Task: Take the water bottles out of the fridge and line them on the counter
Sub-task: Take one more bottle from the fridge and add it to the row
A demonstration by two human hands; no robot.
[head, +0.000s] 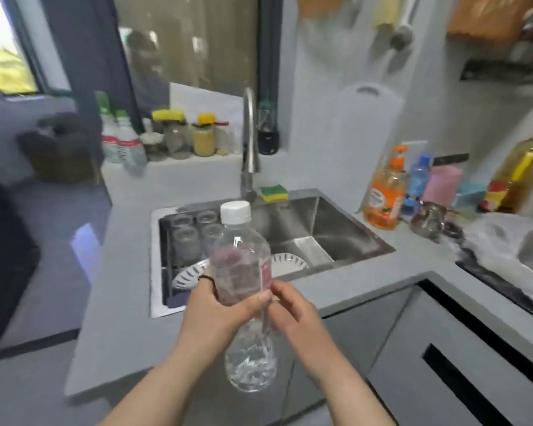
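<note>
A clear water bottle (243,265) with a white cap and a red label is held upright in front of me, over the near edge of the grey counter (123,302). My left hand (219,312) is wrapped around its middle from the left. My right hand (293,312) touches the bottle's right side with its fingertips; the grip is not clear. Two more water bottles (120,142) with green caps stand on the raised ledge at the back left, beside several jars. The fridge is out of view.
A steel sink (320,235) lies just behind the bottle, with a rack of glasses (194,232) and plates in its left half and a tall faucet (249,142). An orange soap bottle (385,195), a blue bottle and containers crowd the counter at right. A covered hob sits far right.
</note>
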